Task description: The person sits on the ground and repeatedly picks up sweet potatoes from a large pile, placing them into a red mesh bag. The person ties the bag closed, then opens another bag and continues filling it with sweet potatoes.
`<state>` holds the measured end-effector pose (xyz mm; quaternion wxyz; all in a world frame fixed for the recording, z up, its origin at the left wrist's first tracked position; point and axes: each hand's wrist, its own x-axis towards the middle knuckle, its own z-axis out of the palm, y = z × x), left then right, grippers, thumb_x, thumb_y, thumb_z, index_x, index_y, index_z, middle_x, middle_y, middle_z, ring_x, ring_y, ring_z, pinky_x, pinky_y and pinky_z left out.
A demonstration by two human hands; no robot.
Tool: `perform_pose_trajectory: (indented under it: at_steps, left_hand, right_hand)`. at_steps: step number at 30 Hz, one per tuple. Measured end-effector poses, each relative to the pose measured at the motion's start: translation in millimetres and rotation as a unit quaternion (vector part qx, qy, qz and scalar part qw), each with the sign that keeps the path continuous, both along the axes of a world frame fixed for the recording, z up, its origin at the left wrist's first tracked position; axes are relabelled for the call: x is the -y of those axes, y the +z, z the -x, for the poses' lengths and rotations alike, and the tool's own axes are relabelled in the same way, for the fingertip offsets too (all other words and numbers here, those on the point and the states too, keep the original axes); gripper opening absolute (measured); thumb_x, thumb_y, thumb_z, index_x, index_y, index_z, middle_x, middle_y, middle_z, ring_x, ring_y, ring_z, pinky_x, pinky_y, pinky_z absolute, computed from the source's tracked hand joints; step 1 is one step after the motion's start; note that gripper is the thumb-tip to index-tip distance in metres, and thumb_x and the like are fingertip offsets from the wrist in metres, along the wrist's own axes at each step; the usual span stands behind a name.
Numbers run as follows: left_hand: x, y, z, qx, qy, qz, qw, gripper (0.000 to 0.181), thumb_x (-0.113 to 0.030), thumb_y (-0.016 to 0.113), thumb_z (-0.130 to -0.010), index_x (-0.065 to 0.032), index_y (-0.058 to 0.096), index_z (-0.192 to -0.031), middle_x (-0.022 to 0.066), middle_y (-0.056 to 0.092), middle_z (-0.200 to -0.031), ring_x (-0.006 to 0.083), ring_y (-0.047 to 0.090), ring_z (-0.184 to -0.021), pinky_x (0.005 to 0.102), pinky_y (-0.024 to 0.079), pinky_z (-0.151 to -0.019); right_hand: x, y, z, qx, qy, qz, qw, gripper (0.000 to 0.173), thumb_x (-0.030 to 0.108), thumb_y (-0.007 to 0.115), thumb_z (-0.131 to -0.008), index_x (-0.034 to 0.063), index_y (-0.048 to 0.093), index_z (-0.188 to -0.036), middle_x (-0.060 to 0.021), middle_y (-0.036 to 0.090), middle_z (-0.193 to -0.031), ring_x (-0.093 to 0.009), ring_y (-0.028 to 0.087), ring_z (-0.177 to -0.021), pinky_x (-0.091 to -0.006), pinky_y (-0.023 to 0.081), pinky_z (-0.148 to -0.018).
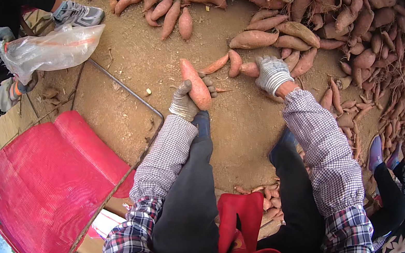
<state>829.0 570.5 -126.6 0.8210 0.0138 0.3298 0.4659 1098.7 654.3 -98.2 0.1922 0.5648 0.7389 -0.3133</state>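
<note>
My left hand (187, 101), in a dirty work glove, is shut on a large reddish sweet potato (195, 84), raised a little above the ground. My right hand (272, 71), in a grey-white knit glove, curls over one end of a smaller sweet potato (249, 69) at the pile's near edge. Its fingertips are partly hidden. Between my hands lie a short curved sweet potato (234, 62) and a thin pointed one (215, 64). Just beyond the right hand, a long sweet potato (253, 39) rests against others.
A large sweet potato heap (325, 2) spreads from the far side round to the right. At left, a red mesh sack (50, 184) hangs on a metal frame (128, 88). A co-worker's gloved hands hold a translucent bag (53, 48). Smaller sweet potatoes (272, 202) lie between my legs.
</note>
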Motion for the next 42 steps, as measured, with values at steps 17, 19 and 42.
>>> perform_pose_trajectory:
  at_steps: [17,19,42]
  left_hand:
    - [-14.1,9.3,-45.3,-0.008,-0.032,0.013,0.999,0.121,-0.03,0.084,-0.049,-0.0046,0.017,-0.147,0.0241,0.037,-0.141,0.0405,0.038,-0.131,0.0619,0.032,-0.106]
    - [-17.3,10.8,-45.4,-0.011,-0.021,0.005,1.0,0.119,-0.031,0.084,-0.05,-0.0034,0.019,-0.146,0.0232,0.039,-0.14,0.0395,0.039,-0.13,0.0589,0.033,-0.106]
    - [-22.8,81.0,-53.0,0.07,0.106,-0.087,0.988,0.097,-0.03,0.085,-0.058,-0.0067,0.035,-0.137,0.0156,0.049,-0.13,0.0349,0.048,-0.12,0.0489,0.036,-0.109]
  right_hand:
    - [-47.9,7.6,-8.9,-0.025,0.075,-0.013,0.997,0.059,0.034,0.079,-0.061,0.0198,0.066,-0.118,-0.0207,0.024,-0.15,-0.039,0.038,-0.13,-0.0442,0.039,-0.105]
    - [-50.6,0.5,-14.3,-0.117,-0.017,0.044,0.992,0.065,0.036,0.078,-0.059,0.0168,0.065,-0.12,-0.0233,0.04,-0.141,-0.038,0.049,-0.121,-0.0357,0.044,-0.1]
    - [29.8,130.4,24.0,-0.475,-0.158,0.082,0.862,0.086,0.005,0.076,-0.066,0.0058,0.037,-0.142,-0.0154,0.037,-0.144,-0.028,0.034,-0.135,-0.0342,0.03,-0.112]
